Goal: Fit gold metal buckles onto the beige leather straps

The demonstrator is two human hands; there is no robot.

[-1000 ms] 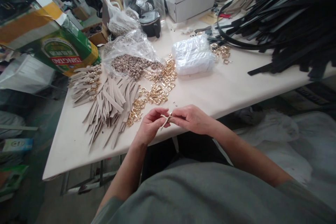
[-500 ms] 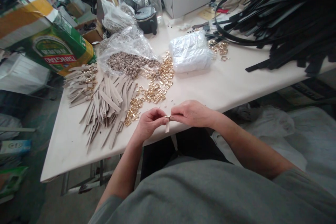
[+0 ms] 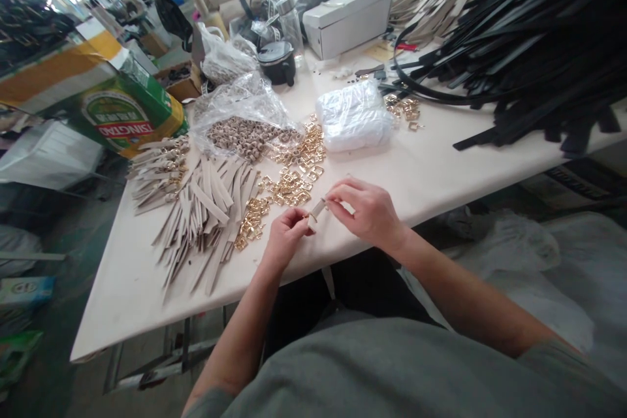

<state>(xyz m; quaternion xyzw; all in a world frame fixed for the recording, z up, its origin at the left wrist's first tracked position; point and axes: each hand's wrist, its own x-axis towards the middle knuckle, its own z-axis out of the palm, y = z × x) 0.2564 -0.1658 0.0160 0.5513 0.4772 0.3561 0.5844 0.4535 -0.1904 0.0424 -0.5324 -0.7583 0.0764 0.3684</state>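
Near the table's front edge, my left hand (image 3: 289,232) pinches a short beige strap (image 3: 318,208) with a gold buckle (image 3: 310,216) on it. The fingers of my right hand (image 3: 365,209) are closed on the strap's far end, which points up and to the right. Just left of my hands lies a heap of loose gold buckles (image 3: 289,187). Beyond it, beige straps (image 3: 200,202) are fanned out in a pile. A clear plastic bag (image 3: 240,104) of small beige loops (image 3: 240,136) lies open behind them.
A plastic-wrapped white packet (image 3: 353,116) sits ahead of my right hand. Long black straps (image 3: 539,59) are heaped at the right. A white box (image 3: 345,19), a dark lidded mug (image 3: 277,62) and a glass bottle (image 3: 290,19) stand at the back. A green carton (image 3: 132,108) is at the left.
My right hand has shifted up and has drawn the strap's end up and to the right, so more of the strap shows between my hands. The camera view has tilted slightly.
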